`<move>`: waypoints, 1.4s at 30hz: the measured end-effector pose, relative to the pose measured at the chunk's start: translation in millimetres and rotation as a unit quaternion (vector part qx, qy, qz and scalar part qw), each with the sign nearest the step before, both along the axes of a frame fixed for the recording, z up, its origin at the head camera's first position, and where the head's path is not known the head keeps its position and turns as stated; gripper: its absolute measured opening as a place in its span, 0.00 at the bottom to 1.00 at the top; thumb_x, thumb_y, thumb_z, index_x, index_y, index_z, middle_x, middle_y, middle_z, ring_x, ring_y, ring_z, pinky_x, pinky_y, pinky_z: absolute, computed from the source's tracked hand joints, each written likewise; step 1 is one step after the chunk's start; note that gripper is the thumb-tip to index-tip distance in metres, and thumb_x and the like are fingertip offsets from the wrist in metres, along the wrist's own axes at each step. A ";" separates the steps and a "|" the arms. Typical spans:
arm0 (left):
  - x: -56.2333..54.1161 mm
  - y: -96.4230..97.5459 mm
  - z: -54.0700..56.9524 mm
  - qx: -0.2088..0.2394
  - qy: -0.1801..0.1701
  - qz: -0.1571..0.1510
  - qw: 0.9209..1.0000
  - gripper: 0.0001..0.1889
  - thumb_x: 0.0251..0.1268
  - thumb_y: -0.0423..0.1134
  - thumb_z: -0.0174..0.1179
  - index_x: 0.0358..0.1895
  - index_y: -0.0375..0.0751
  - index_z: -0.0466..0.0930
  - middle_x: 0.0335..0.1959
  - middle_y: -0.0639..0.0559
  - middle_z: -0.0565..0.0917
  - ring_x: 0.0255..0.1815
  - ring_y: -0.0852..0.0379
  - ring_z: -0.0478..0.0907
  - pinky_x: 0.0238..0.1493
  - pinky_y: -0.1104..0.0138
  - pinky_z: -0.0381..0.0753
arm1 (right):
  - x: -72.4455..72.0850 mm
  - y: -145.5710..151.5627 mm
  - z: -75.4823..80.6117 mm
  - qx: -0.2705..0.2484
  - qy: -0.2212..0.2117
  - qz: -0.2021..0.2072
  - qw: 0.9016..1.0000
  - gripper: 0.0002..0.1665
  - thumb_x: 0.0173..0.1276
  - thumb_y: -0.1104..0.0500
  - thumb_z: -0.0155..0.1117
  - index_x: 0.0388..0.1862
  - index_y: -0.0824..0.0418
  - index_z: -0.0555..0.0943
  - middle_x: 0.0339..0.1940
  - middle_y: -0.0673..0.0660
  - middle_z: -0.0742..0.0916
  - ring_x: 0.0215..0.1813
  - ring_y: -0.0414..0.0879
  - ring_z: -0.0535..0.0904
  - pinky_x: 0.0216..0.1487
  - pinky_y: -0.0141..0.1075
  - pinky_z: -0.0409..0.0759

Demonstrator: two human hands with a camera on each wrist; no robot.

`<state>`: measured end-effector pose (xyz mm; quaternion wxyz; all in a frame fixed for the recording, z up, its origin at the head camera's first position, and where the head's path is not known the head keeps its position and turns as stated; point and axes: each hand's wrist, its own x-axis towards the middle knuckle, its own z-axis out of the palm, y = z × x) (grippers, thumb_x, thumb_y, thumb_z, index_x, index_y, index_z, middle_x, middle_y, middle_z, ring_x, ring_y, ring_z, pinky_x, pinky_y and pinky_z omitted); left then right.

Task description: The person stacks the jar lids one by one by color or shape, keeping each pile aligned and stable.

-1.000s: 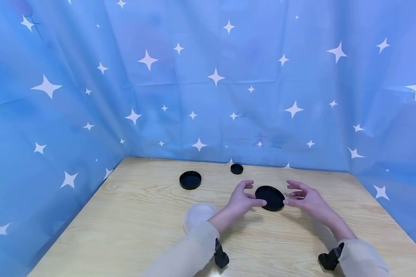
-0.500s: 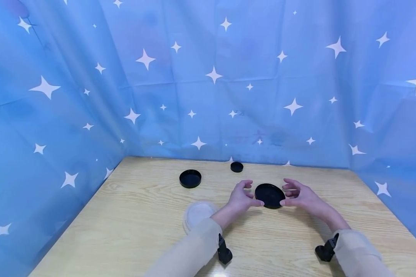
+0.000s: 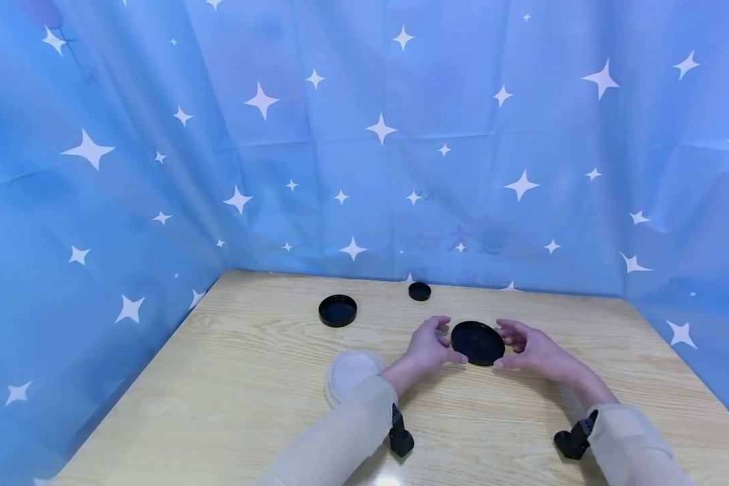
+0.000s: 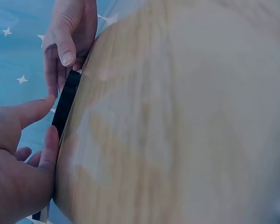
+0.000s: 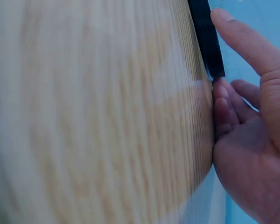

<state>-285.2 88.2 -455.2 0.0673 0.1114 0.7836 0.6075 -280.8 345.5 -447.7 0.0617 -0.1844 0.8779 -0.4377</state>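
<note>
Fingers (image 4: 49,148) of the left hand (image 3: 428,347) are kept wide of their thumb and loosely bent, and the edge of the dish (image 3: 477,343) seems to be just touched by them. Over on the far side, a mirror image is made by the right hand (image 3: 534,349): thumb laid at the rim or a hair off it, fingertips (image 5: 221,88) tucked low by the wall, though actual contact there cannot be told. So nothing is pinched; the dish is framed rather than gripped, right between the two hands, apparently flat on the table (image 3: 231,405).

A steadying or taking-hold step looks to be in hand. If a lift is wanted, both sets of fingers need to be drawn in evenly; if a release, they need to be eased straight outward so the rim isn't knocked.

Further out now, a clear lid (image 3: 354,373) is partly covered by the left sleeve (image 3: 340,432). A mid-sized dish (image 3: 337,311) is seen beyond it, and the smallest dish (image 3: 420,291) is set back near the starry curtain (image 3: 364,67).
</note>
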 end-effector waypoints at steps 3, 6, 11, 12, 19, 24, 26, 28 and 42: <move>-0.2 -0.4 0.0 -0.002 -0.005 -0.001 1.000 0.41 0.48 0.26 0.80 0.69 0.40 0.73 0.55 0.53 0.79 0.48 0.58 0.79 0.50 0.65 0.82 | 0.6 -0.2 -1.0 0.004 0.001 0.001 1.000 0.53 0.63 0.60 0.78 0.77 0.77 0.58 0.65 0.72 0.76 0.60 0.57 0.75 0.54 0.30 0.77; -2.1 -0.3 -0.3 -0.001 -0.012 0.000 1.000 0.40 0.47 0.26 0.80 0.68 0.39 0.74 0.52 0.54 0.80 0.48 0.59 0.80 0.50 0.65 0.82 | 1.6 -1.6 -1.2 -0.001 -0.004 -0.002 1.000 0.54 0.62 0.60 0.79 0.77 0.77 0.58 0.65 0.72 0.76 0.60 0.57 0.74 0.54 0.29 0.77; -3.3 0.3 -0.7 -0.017 -0.006 -0.006 1.000 0.37 0.47 0.26 0.80 0.66 0.37 0.77 0.47 0.55 0.82 0.45 0.60 0.80 0.49 0.67 0.81 | 4.3 -3.5 -1.9 0.005 0.000 -0.004 1.000 0.53 0.61 0.61 0.80 0.76 0.78 0.60 0.64 0.71 0.77 0.58 0.57 0.74 0.52 0.30 0.78; -2.8 0.2 -0.6 -0.023 -0.001 -0.009 1.000 0.37 0.47 0.26 0.80 0.65 0.36 0.77 0.46 0.54 0.82 0.44 0.61 0.79 0.49 0.67 0.81 | 5.1 -3.7 -2.0 0.008 0.002 -0.005 1.000 0.52 0.61 0.61 0.80 0.75 0.78 0.61 0.64 0.71 0.77 0.58 0.56 0.74 0.52 0.31 0.78; -0.1 -1.8 4.7 -0.052 0.024 -0.032 0.998 0.32 0.48 0.25 0.79 0.60 0.32 0.80 0.42 0.54 0.82 0.38 0.64 0.76 0.45 0.71 0.80 | 7.0 -3.9 -0.7 0.025 0.014 0.006 1.000 0.47 0.61 0.59 0.80 0.72 0.78 0.67 0.61 0.68 0.79 0.55 0.53 0.73 0.49 0.33 0.77; 0.8 -1.6 6.2 -0.061 0.015 -0.034 0.997 0.30 0.46 0.26 0.80 0.57 0.33 0.83 0.38 0.54 0.83 0.37 0.65 0.76 0.44 0.72 0.79 | 8.4 -3.6 0.0 0.030 0.021 0.012 0.999 0.46 0.60 0.57 0.81 0.71 0.75 0.70 0.60 0.65 0.80 0.54 0.51 0.73 0.51 0.31 0.77; 1.6 -1.7 5.0 -0.060 0.006 -0.034 0.998 0.29 0.45 0.25 0.81 0.56 0.34 0.83 0.38 0.54 0.83 0.37 0.64 0.76 0.43 0.72 0.79 | 9.6 -4.2 -0.1 0.025 0.016 0.017 0.999 0.46 0.59 0.57 0.81 0.70 0.75 0.70 0.59 0.64 0.80 0.53 0.51 0.73 0.50 0.31 0.76; 2.7 -2.2 4.0 -0.059 0.001 -0.036 0.998 0.29 0.46 0.25 0.80 0.56 0.34 0.83 0.38 0.54 0.83 0.37 0.64 0.76 0.42 0.72 0.79 | 10.7 -5.0 -0.4 0.021 0.011 0.021 1.000 0.46 0.59 0.58 0.81 0.70 0.76 0.70 0.59 0.65 0.80 0.53 0.51 0.73 0.50 0.32 0.77; 12.0 -10.7 5.3 -0.036 -0.006 -0.012 0.999 0.32 0.43 0.22 0.79 0.57 0.34 0.82 0.39 0.54 0.84 0.37 0.63 0.78 0.42 0.70 0.81 | 13.6 -16.6 3.8 -0.004 -0.006 0.038 0.999 0.47 0.59 0.61 0.81 0.70 0.79 0.67 0.53 0.64 0.81 0.49 0.48 0.76 0.46 0.33 0.78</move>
